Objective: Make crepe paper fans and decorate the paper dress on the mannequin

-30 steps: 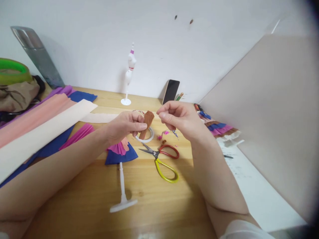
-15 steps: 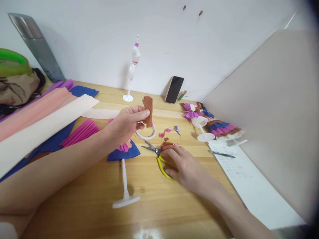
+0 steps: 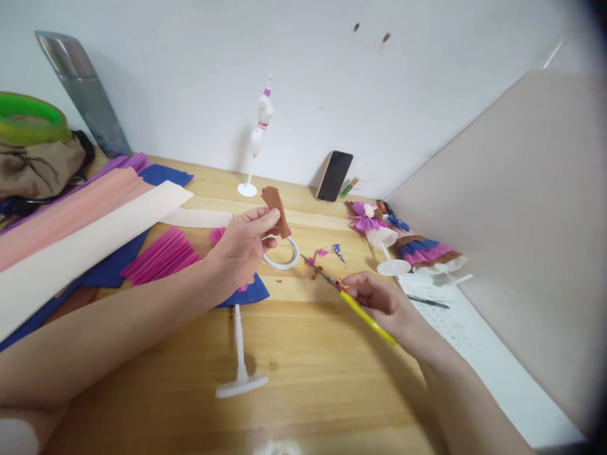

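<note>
Between thumb and fingers my left hand (image 3: 249, 237) pinches a folded strip of brown crepe paper (image 3: 276, 208), held upright above the table. My right hand (image 3: 379, 302) grips scissors (image 3: 363, 314) with yellow and red handles, lifted off the table, their blades pointing left toward the paper. Below my left hand lies a doll stand (image 3: 241, 347) dressed in a blue paper skirt (image 3: 253, 292), partly hidden by my forearm. A white roll of tape (image 3: 293, 259) lies just behind the brown strip. Small pink, blue and brown paper scraps (image 3: 322, 254) are scattered past the scissor blades.
Crepe paper sheets (image 3: 95, 237) and a pleated magenta piece (image 3: 161, 256) spread at left. A bare white mannequin (image 3: 263, 120) and a phone (image 3: 334, 177) stand by the wall. Paper-dressed dolls (image 3: 379, 234), a pen (image 3: 428, 302) and a written sheet (image 3: 488, 360) are at right.
My right hand has picked the scissors up from the table and turned them, moving right. My left hand has tilted the brown crepe paper slightly leftward. The view has shifted a little.
</note>
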Demonstrator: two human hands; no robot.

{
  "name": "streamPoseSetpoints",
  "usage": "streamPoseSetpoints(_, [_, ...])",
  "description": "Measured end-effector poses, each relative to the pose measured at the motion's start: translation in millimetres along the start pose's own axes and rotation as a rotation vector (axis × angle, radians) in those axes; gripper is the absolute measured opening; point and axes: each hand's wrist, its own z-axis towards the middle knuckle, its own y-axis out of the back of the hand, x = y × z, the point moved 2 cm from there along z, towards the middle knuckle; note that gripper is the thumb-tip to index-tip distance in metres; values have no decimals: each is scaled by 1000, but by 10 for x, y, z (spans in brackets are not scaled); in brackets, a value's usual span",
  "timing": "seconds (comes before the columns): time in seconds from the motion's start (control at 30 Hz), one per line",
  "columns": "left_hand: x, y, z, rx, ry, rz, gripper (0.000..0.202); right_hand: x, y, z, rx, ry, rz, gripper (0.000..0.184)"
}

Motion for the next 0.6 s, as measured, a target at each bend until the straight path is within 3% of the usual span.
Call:
streamPoseSetpoints(0.1, [2, 1, 4, -12, -5, -9, 17, 85, -45, 154, 20, 125, 254, 65])
streamPoseSetpoints(0.17, [14, -1, 4, -1, -9, -1, 16, 194, -173, 287, 17, 202, 284, 70])
streamPoseSetpoints(0.3, [28, 12, 10, 29, -39, 15, 11, 410, -499, 558, 11, 328, 141, 58])
streamPoseSetpoints(0.4, [15, 47, 26, 24, -49, -8, 10, 473, -643, 708, -73, 431, -67, 51])
streamPoseSetpoints(0.6, [9, 109, 103, 56, -75, 28, 11, 454, -681, 801, -194, 529, -301, 67])
